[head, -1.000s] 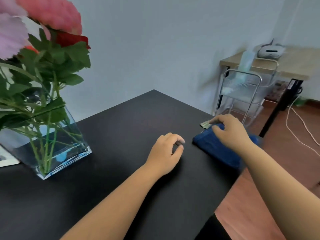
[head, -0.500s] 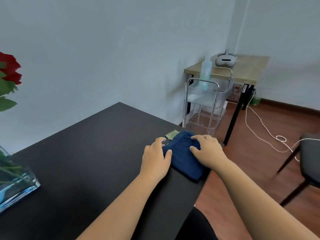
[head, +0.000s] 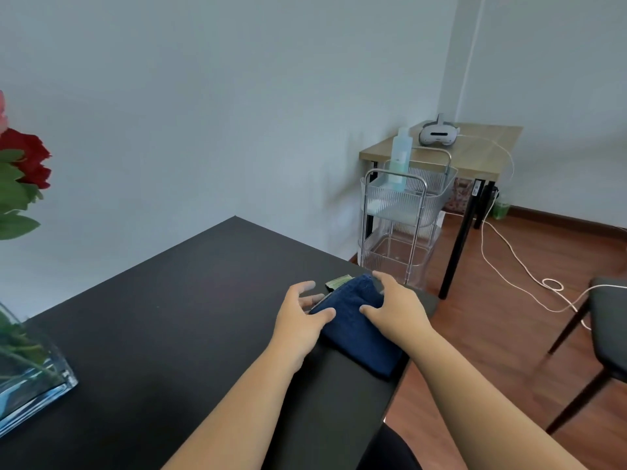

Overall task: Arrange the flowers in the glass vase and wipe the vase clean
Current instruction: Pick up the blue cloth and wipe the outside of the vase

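Observation:
A folded dark blue cloth (head: 356, 330) lies near the right edge of the black table (head: 176, 327), with a small green tag (head: 337, 282) at its far corner. My right hand (head: 397, 308) covers the cloth's right side, thumb on top and fingers curled over its edge. My left hand (head: 298, 320) rests beside the cloth's left edge with fingers spread, only the thumb touching it. The glass vase (head: 34, 385) stands at the far left, cut off by the frame, with green stems inside and red flowers (head: 27, 157) above.
Beyond the table's right edge stand a clear rolling cart (head: 403, 212) with a bottle (head: 400, 157), a wooden side table (head: 475, 154) bearing a white headset (head: 437, 134), a white cable (head: 529, 273) across the floor and a dark chair (head: 607, 334).
My view swung right, so the vase slid to the left frame edge. My left hand moved over to the cloth, then spread its fingers. My right hand stayed on the cloth.

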